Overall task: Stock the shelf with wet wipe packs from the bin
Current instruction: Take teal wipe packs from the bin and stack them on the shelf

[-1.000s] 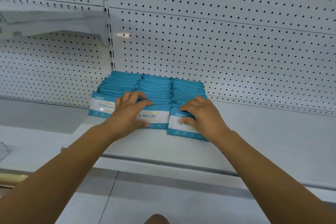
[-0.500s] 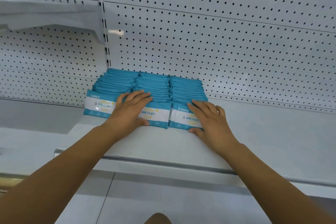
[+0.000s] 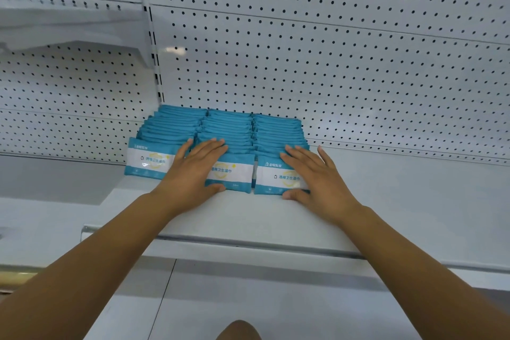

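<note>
White metal shelf (image 3: 276, 218) is lined with teal plastic wipe packs (image 3: 229, 130), pressed by the flat, open-fingered left hand (image 3: 193, 174) and right hand (image 3: 317, 178); probably light, squishy, best pinched edgewise.

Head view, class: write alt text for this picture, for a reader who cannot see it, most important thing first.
A person's left hand and right hand lie flat, fingers straight, against the front packs of three rows of blue wet wipe packs on a white shelf. A white pegboard rises behind the rows.
</note>
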Available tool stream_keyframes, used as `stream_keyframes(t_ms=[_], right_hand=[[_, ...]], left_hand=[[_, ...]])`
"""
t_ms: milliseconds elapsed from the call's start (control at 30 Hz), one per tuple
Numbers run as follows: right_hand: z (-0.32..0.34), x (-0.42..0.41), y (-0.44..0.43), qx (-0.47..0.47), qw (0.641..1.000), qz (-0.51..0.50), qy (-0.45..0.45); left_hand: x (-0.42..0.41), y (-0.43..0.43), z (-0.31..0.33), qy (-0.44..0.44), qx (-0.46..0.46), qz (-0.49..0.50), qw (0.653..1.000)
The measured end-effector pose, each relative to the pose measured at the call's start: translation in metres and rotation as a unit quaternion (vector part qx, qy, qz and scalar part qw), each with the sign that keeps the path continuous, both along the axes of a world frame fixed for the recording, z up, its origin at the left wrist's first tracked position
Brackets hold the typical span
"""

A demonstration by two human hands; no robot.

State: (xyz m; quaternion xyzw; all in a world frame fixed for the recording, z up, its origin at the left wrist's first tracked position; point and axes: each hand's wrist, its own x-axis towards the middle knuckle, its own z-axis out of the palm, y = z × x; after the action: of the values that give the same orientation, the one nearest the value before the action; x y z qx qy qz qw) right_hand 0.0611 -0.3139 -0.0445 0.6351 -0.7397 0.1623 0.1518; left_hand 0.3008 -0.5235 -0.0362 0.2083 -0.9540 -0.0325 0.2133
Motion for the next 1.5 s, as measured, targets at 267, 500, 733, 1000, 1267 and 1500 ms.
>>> stream_keyframes(t_ms=[267, 500, 733, 1000, 1267, 1500], right_hand=[[-0.001, -0.001, 0.033, -0.047, 0.997, -0.020, -0.059], [0.009, -0.010, 0.118, -0.058, 0.990, -0.095, -0.084], [0.011, -0.031, 0.233, -0.056, 0.977, -0.182, -0.092], [-0.006, -0.033, 0.376, -0.035, 0.948, -0.297, -0.107], [-0.042, -0.002, 0.513, -0.004, 0.886, -0.441, -0.144], [-0.101, 0.040, 0.591, 0.019, 0.776, -0.575, -0.260]], left_hand=[[-0.009, 0.033, 0.004, 0.050, 0.008, -0.049, 0.998], [-0.053, 0.089, 0.001, 0.086, 0.020, -0.130, 0.988], [-0.105, 0.183, -0.010, 0.075, 0.050, -0.218, 0.972], [-0.159, 0.302, -0.022, 0.061, 0.063, -0.332, 0.939], [-0.180, 0.428, -0.066, 0.003, 0.124, -0.427, 0.896], [-0.187, 0.488, -0.126, -0.134, 0.131, -0.399, 0.898]])
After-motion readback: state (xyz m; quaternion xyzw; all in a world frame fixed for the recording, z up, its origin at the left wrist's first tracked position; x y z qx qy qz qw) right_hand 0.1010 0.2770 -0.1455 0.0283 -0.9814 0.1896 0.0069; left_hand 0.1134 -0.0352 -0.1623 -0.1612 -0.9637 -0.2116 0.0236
